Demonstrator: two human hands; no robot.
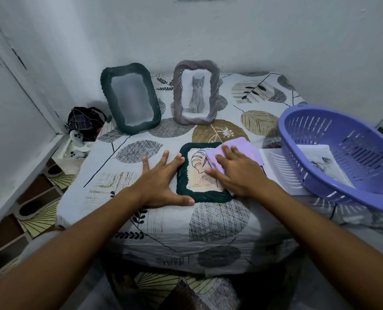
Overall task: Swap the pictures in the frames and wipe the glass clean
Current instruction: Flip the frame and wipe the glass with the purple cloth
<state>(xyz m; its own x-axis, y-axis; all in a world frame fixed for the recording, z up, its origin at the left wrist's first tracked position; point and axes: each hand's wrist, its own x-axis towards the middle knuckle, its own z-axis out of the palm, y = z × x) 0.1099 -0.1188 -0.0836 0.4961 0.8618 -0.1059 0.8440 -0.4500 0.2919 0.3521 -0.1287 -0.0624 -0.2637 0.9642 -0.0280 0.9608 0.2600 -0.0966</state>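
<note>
I see the dark green frame (202, 173) lying flat on the leaf-print bedspread (208, 222), with my left hand (163, 182) spread flat, bracing its left edge, and my right hand (235, 173) pressing the lilac cloth (241, 148) flat on the glass. The bedding looks soft: heavy wiping pressure could flex the glass or skid the frame rightward toward the purple basket (342, 157).

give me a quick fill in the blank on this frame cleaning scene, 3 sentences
The right hand presses a ____ cloth on the flat dark green frame.
The upright grey frame shows a ____.
The left hand rests spread on that flat frame's ____ edge.

Missing words: purple; cat; left
</note>
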